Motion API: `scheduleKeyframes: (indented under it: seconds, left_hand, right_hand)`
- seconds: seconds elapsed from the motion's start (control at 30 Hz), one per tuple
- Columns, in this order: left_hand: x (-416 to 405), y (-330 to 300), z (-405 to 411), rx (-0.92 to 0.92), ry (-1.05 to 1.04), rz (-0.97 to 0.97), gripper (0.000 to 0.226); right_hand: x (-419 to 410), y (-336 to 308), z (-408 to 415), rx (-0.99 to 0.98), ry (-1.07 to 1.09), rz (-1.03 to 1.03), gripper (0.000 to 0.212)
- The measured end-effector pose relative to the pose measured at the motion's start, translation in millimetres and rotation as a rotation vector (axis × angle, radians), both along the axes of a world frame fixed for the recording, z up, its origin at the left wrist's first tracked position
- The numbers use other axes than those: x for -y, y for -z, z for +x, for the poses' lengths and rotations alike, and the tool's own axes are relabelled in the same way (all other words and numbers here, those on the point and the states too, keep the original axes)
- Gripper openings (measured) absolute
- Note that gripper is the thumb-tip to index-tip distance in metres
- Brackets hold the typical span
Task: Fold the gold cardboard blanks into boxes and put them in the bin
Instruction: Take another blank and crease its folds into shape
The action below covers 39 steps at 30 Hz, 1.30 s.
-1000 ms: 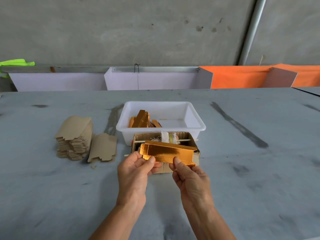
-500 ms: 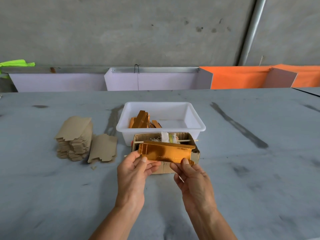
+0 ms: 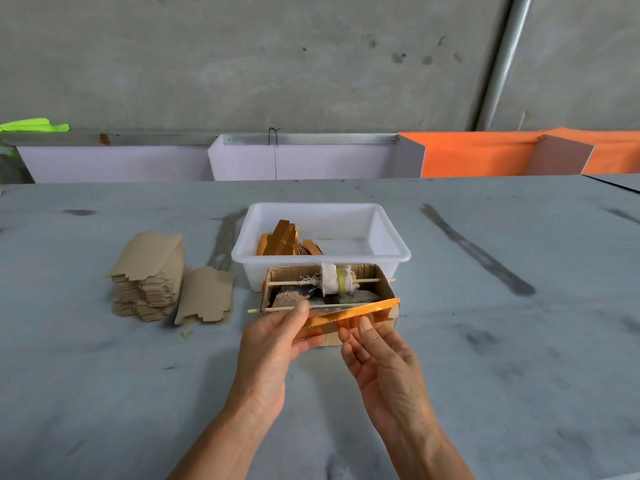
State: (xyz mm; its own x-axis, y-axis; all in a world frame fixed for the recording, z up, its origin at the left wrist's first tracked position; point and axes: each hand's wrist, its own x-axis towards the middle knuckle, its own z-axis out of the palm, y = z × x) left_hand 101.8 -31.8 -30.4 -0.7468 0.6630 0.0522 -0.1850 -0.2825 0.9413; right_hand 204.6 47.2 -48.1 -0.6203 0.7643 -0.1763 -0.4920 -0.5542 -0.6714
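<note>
Just in front of the small brown cardboard box (image 3: 377, 315), above the grey table (image 3: 519, 341): gold blank (image 3: 349, 315), seen nearly edge-on, tilted up toward its right end. Pinched at its left end by the left hand (image 3: 273, 344), thumb on top, other fingers curled beneath. Right hand (image 3: 377, 358) palm-up beside it, fingers loosely spread, thumb tip touching or nearly touching the lower edge; impossible to tell whether any real grip there, though nothing visibly clamped.

Behind the brown box, touching it or nearly so: white bin (image 3: 322, 237), with several finished gold pieces (image 3: 284, 237) leaning at its left side. Off to the left, well apart from the hands: stack of unfolded blanks (image 3: 149, 275), brown side up, with one loose blank (image 3: 204, 296) lying beside it.

Likely trouble from here, as a judgement only:
- With a one-ended pinch, a sagging or twisting free end, and a crease formed off its scored line, giving a crooked box.
- With too hard a squeeze, dents or scuffs in the shiny foil face.
- With the raised right tip so near the thin wooden stick (image 3: 277, 308) and the wrapped roll (image 3: 337, 280) across the brown box, a snag there while turning or lifting the piece toward the bin.
- With a careless toss over the brown box, a landing short of the bin, or a knock against the pieces leaning inside.
</note>
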Motion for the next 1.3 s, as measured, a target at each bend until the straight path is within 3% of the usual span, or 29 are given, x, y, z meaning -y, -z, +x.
scheduleKeyframes:
  seconds: [0.27, 0.4, 0.57, 0.67, 0.87, 1.1, 1.3]
  left_hand:
    - [-1, -4, -2, -0.009, -0.053, -0.02, 0.027]
    - [0, -7, -4, 0.084, -0.001, -0.065, 0.027]
    - [2, -8, -9, 0.106, 0.047, -0.249, 0.01]
    - [4, -7, -12, 0.105, 0.087, -0.34, 0.015]
    - [3, -3, -13, 0.175, 0.064, -0.372, 0.004]
    - [3, -1, -10, 0.059, 0.153, -0.477, 0.015]
    - [3, 1, -7, -0.076, 0.135, -0.525, 0.014]
  right_hand:
    - [5, 0, -3, -0.02, -0.064, -0.037, 0.018]
    - [6, 1, -2, -0.032, -0.083, -0.025, 0.017]
    - [7, 4, -2, -0.015, -0.108, -0.001, 0.026]
    - [7, 6, -2, 0.02, -0.126, 0.036, 0.026]
    - [7, 9, 1, 0.018, -0.164, 0.031, 0.016]
    - [7, 15, 1, -0.007, -0.176, 0.026, 0.028]
    - [11, 20, 1, -0.006, -0.151, 0.024, 0.019]
